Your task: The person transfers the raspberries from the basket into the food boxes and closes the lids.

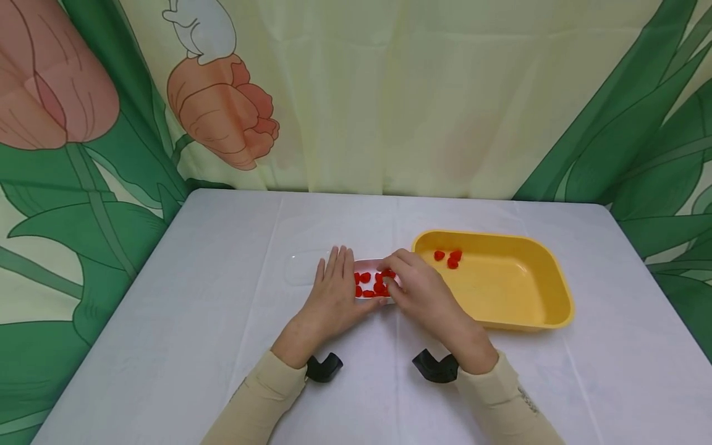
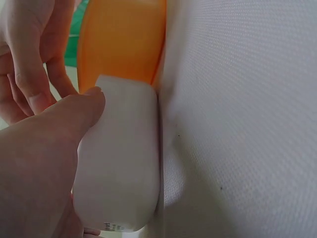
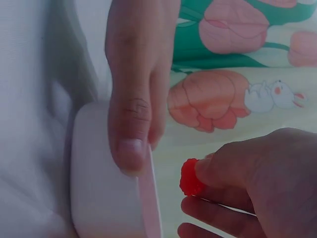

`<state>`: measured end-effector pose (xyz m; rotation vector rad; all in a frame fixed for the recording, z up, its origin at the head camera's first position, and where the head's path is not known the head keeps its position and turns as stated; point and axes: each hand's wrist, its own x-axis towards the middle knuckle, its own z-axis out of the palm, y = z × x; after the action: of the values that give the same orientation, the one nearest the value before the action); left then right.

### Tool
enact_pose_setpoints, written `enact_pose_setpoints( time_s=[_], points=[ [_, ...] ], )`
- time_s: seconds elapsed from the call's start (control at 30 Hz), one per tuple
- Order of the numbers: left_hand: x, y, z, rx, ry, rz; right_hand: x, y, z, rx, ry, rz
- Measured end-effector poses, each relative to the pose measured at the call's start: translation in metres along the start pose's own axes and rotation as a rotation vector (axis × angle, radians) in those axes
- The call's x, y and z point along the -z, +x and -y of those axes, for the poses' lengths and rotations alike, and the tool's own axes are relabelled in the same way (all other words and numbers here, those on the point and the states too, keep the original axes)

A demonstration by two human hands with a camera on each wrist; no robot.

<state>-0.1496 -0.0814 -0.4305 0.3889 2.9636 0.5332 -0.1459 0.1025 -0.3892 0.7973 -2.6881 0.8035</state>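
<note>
A white box (image 1: 364,266) with a pinkish inner wall holds several red raspberries (image 1: 365,277). My left hand (image 1: 332,296) lies over its left end with the fingers straight, side by side and pointing away from me. Its thumb (image 3: 131,144) presses on the near outer wall. My right hand (image 1: 421,289) is over the box's right end. Between thumb and finger it pinches one raspberry (image 3: 190,177), above the rim in the right wrist view. The yellow tray (image 1: 512,266) beside the right hand has three raspberries (image 1: 453,263) at its far left corner.
A clear plastic lid (image 1: 303,267) lies on the white tablecloth (image 1: 183,346) left of the box, partly behind the left fingers. The tray's left side comes close to the box. Behind the table hangs a curtain (image 1: 389,99) with printed flowers.
</note>
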Motion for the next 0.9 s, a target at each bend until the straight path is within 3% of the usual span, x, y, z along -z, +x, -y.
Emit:
enact_pose_setpoints(
  time_s=[0.33, 0.53, 0.73, 0.9],
  points=[
    [0.001, 0.001, 0.000, -0.008, 0.011, 0.000, -0.008, 0.001, 0.000, 0.033, 0.018, 0.044],
    [0.001, 0.001, 0.000, -0.002, 0.005, 0.009, -0.006, 0.000, -0.003, 0.034, 0.064, 0.027],
    [0.002, 0.000, -0.001, 0.000, 0.011, 0.005, -0.003, 0.003, -0.004, 0.040, 0.030, 0.015],
    [0.001, 0.000, -0.001, -0.003, 0.022, 0.001, 0.007, 0.002, -0.009, -0.007, 0.060, -0.022]
  ],
)
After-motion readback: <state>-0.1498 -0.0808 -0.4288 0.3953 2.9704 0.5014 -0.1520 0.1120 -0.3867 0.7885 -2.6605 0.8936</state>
